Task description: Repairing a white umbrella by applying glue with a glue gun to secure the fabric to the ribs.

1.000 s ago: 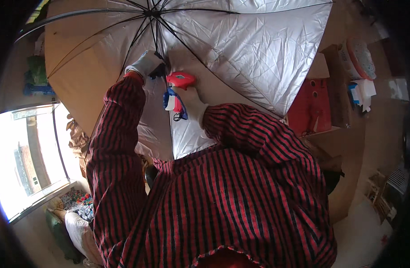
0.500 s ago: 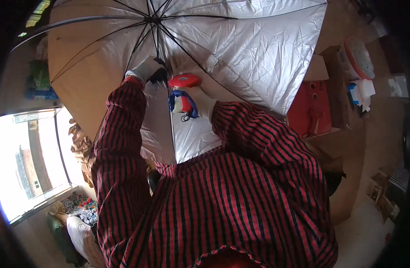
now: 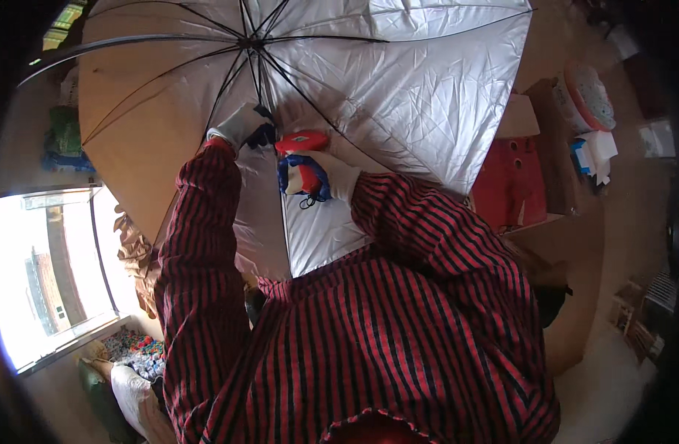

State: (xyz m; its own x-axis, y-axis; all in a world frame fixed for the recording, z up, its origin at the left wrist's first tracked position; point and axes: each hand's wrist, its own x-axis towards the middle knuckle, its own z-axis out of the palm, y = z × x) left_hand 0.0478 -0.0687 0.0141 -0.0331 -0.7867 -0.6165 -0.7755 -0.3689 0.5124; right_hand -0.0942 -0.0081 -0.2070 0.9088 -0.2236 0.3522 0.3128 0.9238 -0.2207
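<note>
An open umbrella (image 3: 428, 81) with a silver lining and black ribs spreads before me, its inner side facing me. My left hand (image 3: 243, 127), in a white glove with dark blue fingers, is closed at a rib (image 3: 285, 229) below the hub (image 3: 251, 43); its fingertips are partly hidden. Just to the right, my right hand (image 3: 332, 176), gloved likewise, grips a red handheld tool (image 3: 304, 140) with a rounded head. The tool's kind is unclear. From its lower end hangs a small black cord loop (image 3: 307, 201). The tool's head lies close to the left fingertips, over the lining.
At the right stand a red box (image 3: 506, 181) and a round tub with a pink rim (image 3: 587, 96), near a small blue-and-white carton (image 3: 597, 152). A bright window (image 3: 51, 274) is on the left, with stuffed sacks (image 3: 132, 396) below it.
The umbrella and the view have shifted slightly. Both hands keep nearly the same places, and the red tool is still in my right hand.
</note>
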